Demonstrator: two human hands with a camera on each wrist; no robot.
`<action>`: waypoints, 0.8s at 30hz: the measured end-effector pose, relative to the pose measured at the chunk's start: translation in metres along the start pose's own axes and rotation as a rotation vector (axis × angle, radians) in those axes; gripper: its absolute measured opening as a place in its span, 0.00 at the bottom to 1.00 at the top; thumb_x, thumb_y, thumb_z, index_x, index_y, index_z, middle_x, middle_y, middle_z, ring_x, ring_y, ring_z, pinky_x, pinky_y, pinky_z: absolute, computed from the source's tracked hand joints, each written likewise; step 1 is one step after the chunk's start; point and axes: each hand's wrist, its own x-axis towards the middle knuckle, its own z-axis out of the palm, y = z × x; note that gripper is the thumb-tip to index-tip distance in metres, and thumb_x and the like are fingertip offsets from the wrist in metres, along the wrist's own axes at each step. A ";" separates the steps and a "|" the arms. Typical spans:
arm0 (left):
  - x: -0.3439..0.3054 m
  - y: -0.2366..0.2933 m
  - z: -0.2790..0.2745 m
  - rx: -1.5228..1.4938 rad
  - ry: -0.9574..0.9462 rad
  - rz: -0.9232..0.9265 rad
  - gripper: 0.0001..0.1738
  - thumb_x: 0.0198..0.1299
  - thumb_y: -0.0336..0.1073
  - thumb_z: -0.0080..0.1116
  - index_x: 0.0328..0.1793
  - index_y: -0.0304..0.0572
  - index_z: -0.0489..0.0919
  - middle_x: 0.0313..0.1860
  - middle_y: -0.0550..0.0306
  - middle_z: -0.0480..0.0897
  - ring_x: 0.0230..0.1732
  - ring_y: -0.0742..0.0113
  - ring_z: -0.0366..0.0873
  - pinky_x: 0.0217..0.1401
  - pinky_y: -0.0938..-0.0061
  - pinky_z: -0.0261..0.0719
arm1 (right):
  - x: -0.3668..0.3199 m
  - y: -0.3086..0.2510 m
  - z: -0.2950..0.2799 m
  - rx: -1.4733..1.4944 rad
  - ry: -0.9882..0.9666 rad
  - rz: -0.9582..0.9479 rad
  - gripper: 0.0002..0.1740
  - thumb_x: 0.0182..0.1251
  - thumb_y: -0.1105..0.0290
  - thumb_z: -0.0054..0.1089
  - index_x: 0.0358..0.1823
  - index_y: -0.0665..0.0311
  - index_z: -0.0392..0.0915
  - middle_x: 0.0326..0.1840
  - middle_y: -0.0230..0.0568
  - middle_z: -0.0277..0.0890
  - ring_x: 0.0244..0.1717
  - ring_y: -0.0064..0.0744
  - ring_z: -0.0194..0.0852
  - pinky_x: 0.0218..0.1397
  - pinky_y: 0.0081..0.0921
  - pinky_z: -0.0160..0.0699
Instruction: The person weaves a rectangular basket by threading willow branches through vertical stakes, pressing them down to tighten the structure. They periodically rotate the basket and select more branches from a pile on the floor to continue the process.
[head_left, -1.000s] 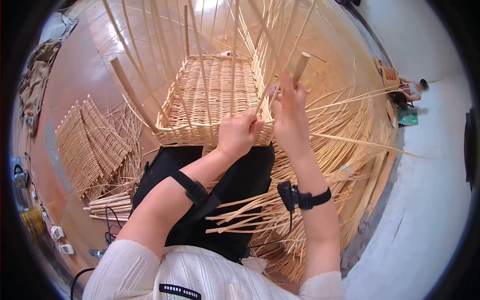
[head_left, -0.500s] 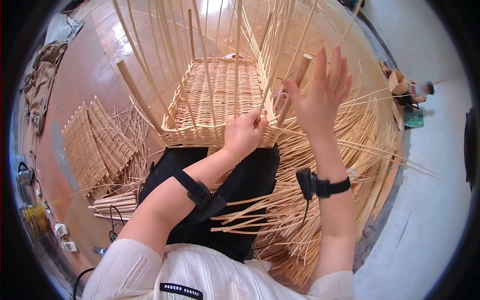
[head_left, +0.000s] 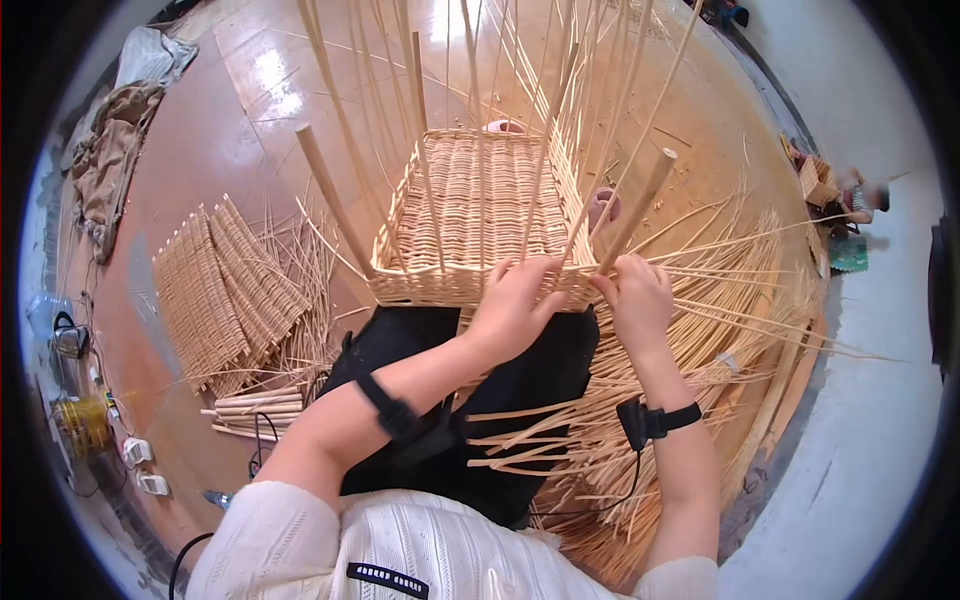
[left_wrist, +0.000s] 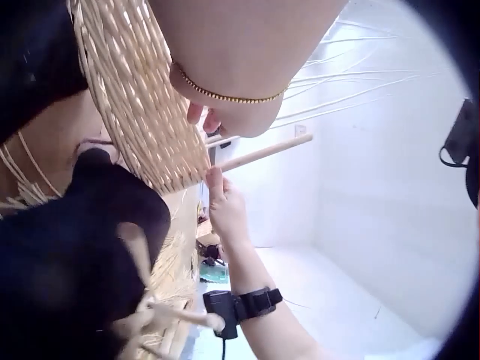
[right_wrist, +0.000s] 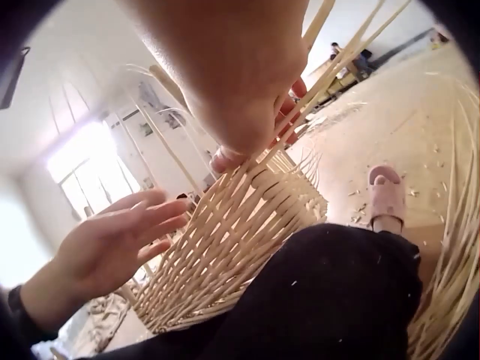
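A shiny reddish-brown floor (head_left: 225, 130) carries overlapping woven panels (head_left: 200, 312), a row of short sticks (head_left: 262, 405), a crumpled brown cloth (head_left: 118, 150) and a broad, loose pile of pale canes (head_left: 715, 325).

Figure: Brown cloth (head_left: 112, 150) lies crumpled on the floor (head_left: 225, 130), pale cloth (head_left: 152, 55) just beyond it. Below the brown cloth lie two white objects (head_left: 137, 452); opposite it, well apart, is another person (head_left: 860, 205).
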 end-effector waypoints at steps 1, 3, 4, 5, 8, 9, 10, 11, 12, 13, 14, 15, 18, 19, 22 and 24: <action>-0.012 -0.001 -0.030 -0.054 -0.097 -0.002 0.12 0.64 0.39 0.62 0.51 0.48 0.84 0.41 0.60 0.87 0.53 0.64 0.78 0.70 0.63 0.58 | -0.002 0.001 0.002 0.047 0.019 0.007 0.17 0.64 0.57 0.64 0.48 0.60 0.80 0.46 0.41 0.81 0.51 0.45 0.76 0.57 0.39 0.68; -0.030 -0.012 -0.090 0.015 -0.085 -0.132 0.07 0.63 0.36 0.62 0.44 0.44 0.86 0.41 0.59 0.87 0.47 0.61 0.80 0.67 0.63 0.62 | -0.008 -0.001 0.008 0.031 0.190 0.058 0.17 0.65 0.58 0.64 0.48 0.61 0.80 0.44 0.40 0.81 0.50 0.43 0.77 0.60 0.39 0.67; -0.037 -0.028 -0.114 0.143 0.052 -0.151 0.06 0.63 0.33 0.61 0.43 0.42 0.86 0.40 0.55 0.87 0.42 0.62 0.81 0.59 0.67 0.69 | -0.011 -0.002 0.008 0.005 0.357 0.098 0.17 0.66 0.59 0.64 0.49 0.62 0.79 0.43 0.40 0.81 0.50 0.41 0.77 0.62 0.40 0.65; -0.038 -0.046 -0.137 0.077 0.138 -0.205 0.07 0.64 0.32 0.59 0.46 0.38 0.82 0.35 0.56 0.86 0.41 0.62 0.80 0.48 0.66 0.74 | -0.017 -0.013 -0.005 0.087 0.389 0.185 0.17 0.69 0.62 0.61 0.54 0.63 0.78 0.48 0.43 0.82 0.53 0.43 0.78 0.61 0.39 0.70; -0.031 -0.071 -0.169 -0.209 0.359 -0.323 0.11 0.67 0.32 0.59 0.51 0.35 0.77 0.38 0.61 0.81 0.40 0.75 0.75 0.45 0.76 0.74 | -0.033 -0.066 0.002 0.455 0.323 0.146 0.17 0.69 0.64 0.60 0.55 0.63 0.77 0.48 0.47 0.83 0.48 0.46 0.82 0.51 0.38 0.78; -0.022 -0.069 -0.171 -0.412 0.199 -0.394 0.10 0.67 0.31 0.57 0.52 0.36 0.76 0.39 0.60 0.81 0.40 0.73 0.76 0.46 0.76 0.74 | -0.027 -0.091 0.004 0.565 0.257 0.078 0.17 0.70 0.65 0.58 0.56 0.63 0.76 0.47 0.48 0.83 0.45 0.49 0.82 0.46 0.41 0.79; -0.012 -0.067 -0.171 -0.612 0.031 -0.459 0.10 0.67 0.30 0.56 0.53 0.36 0.75 0.40 0.59 0.81 0.40 0.72 0.76 0.48 0.77 0.74 | -0.014 -0.116 0.007 0.670 0.197 0.008 0.17 0.71 0.66 0.56 0.58 0.64 0.75 0.45 0.50 0.83 0.41 0.52 0.83 0.41 0.43 0.81; -0.007 -0.068 -0.166 -0.623 -0.052 -0.566 0.11 0.69 0.31 0.56 0.53 0.34 0.74 0.41 0.56 0.83 0.40 0.71 0.77 0.47 0.76 0.75 | -0.004 -0.135 0.018 0.689 0.158 0.031 0.16 0.72 0.66 0.53 0.57 0.64 0.75 0.43 0.52 0.82 0.39 0.54 0.83 0.40 0.46 0.80; -0.005 -0.072 -0.161 -0.623 -0.087 -0.549 0.11 0.69 0.31 0.56 0.53 0.34 0.74 0.41 0.56 0.83 0.40 0.71 0.77 0.47 0.76 0.75 | 0.005 -0.148 0.027 0.705 0.123 0.059 0.15 0.73 0.66 0.50 0.57 0.63 0.74 0.41 0.53 0.82 0.38 0.57 0.82 0.40 0.49 0.79; -0.006 -0.077 -0.157 -0.599 -0.153 -0.517 0.11 0.68 0.33 0.58 0.52 0.35 0.75 0.40 0.58 0.83 0.40 0.72 0.78 0.45 0.77 0.75 | 0.016 -0.155 0.028 0.699 0.013 0.146 0.15 0.75 0.65 0.46 0.55 0.63 0.74 0.41 0.54 0.82 0.39 0.57 0.82 0.41 0.50 0.79; -0.010 -0.084 -0.153 -0.578 -0.224 -0.489 0.12 0.68 0.35 0.61 0.51 0.36 0.76 0.39 0.59 0.83 0.40 0.74 0.78 0.44 0.77 0.74 | 0.024 -0.161 0.028 0.695 -0.102 0.242 0.14 0.76 0.65 0.42 0.53 0.63 0.73 0.41 0.55 0.81 0.40 0.57 0.82 0.41 0.51 0.79; -0.016 -0.092 -0.152 -0.471 -0.210 -0.485 0.11 0.66 0.36 0.63 0.47 0.36 0.77 0.36 0.60 0.83 0.39 0.73 0.79 0.45 0.77 0.75 | 0.026 -0.161 0.040 0.676 -0.088 0.222 0.14 0.76 0.65 0.40 0.52 0.64 0.72 0.37 0.56 0.81 0.38 0.58 0.82 0.40 0.52 0.78; -0.031 -0.077 -0.167 -0.164 -0.281 -0.327 0.10 0.65 0.35 0.64 0.41 0.36 0.78 0.36 0.60 0.83 0.41 0.72 0.79 0.47 0.77 0.75 | 0.027 -0.165 0.036 0.668 -0.078 0.192 0.13 0.76 0.66 0.37 0.47 0.64 0.71 0.33 0.57 0.80 0.37 0.58 0.81 0.40 0.53 0.78; -0.037 -0.077 -0.171 -0.161 -0.294 -0.309 0.09 0.65 0.34 0.64 0.40 0.35 0.78 0.38 0.59 0.83 0.40 0.71 0.79 0.47 0.76 0.75 | 0.026 -0.168 0.041 0.657 -0.051 0.180 0.12 0.75 0.66 0.39 0.46 0.64 0.71 0.33 0.56 0.80 0.37 0.59 0.81 0.39 0.53 0.78; -0.047 -0.092 -0.168 -0.057 -0.377 -0.147 0.08 0.66 0.33 0.62 0.44 0.36 0.77 0.41 0.56 0.82 0.39 0.71 0.79 0.45 0.78 0.76 | 0.015 -0.162 0.035 0.702 -0.160 0.173 0.14 0.73 0.65 0.45 0.53 0.64 0.72 0.40 0.54 0.81 0.43 0.57 0.81 0.44 0.50 0.79; -0.046 -0.080 -0.163 -0.373 -0.298 -0.392 0.08 0.68 0.31 0.60 0.48 0.36 0.75 0.43 0.55 0.81 0.36 0.72 0.78 0.42 0.80 0.76 | -0.022 -0.156 0.014 0.838 0.002 0.245 0.16 0.72 0.65 0.49 0.57 0.63 0.72 0.44 0.52 0.80 0.45 0.55 0.81 0.46 0.47 0.79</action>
